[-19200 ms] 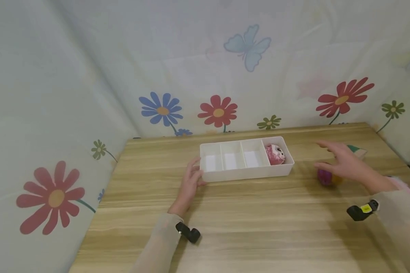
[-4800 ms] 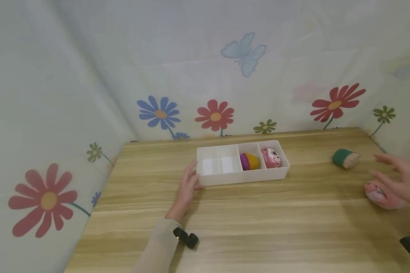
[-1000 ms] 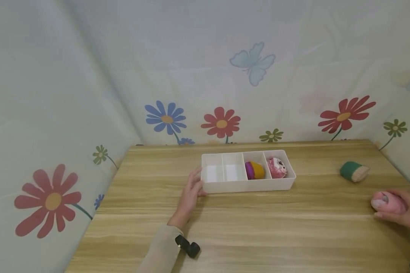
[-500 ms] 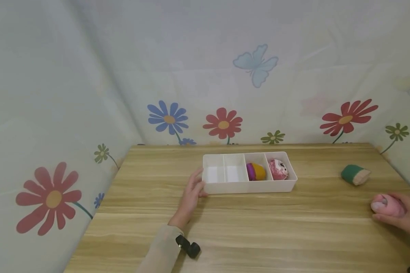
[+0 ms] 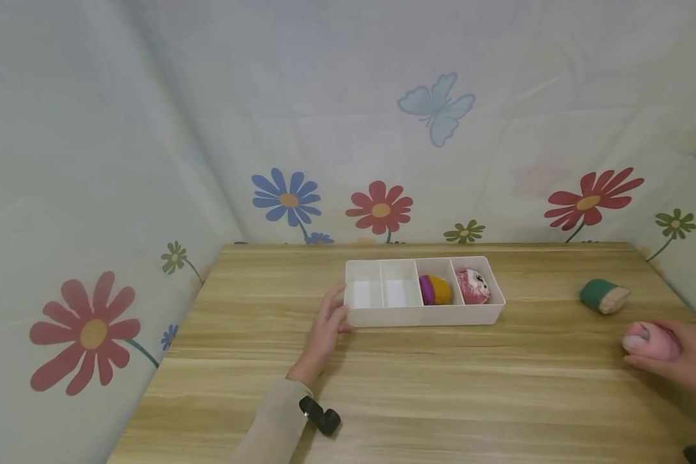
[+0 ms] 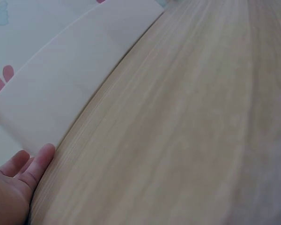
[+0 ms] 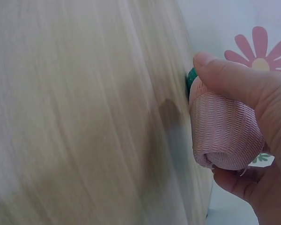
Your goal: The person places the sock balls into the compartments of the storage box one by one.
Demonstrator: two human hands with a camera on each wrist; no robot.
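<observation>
Staged recording booth, not a lived-in room: wooden counter (image 5: 417, 386) enclosed on three sides by flower-and-butterfly printed cloth (image 5: 151, 129).

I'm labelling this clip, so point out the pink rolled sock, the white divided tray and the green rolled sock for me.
pink rolled sock (image 7: 225, 133), right wrist view, on its ribbed side between thumb and fingers.
white divided tray (image 5: 441, 315), head view, on its near outer wall.
green rolled sock (image 5: 595, 293), head view, on its green part.

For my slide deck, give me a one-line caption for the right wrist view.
Right hand grips a rolled pink sock just above the wooden table.
</observation>
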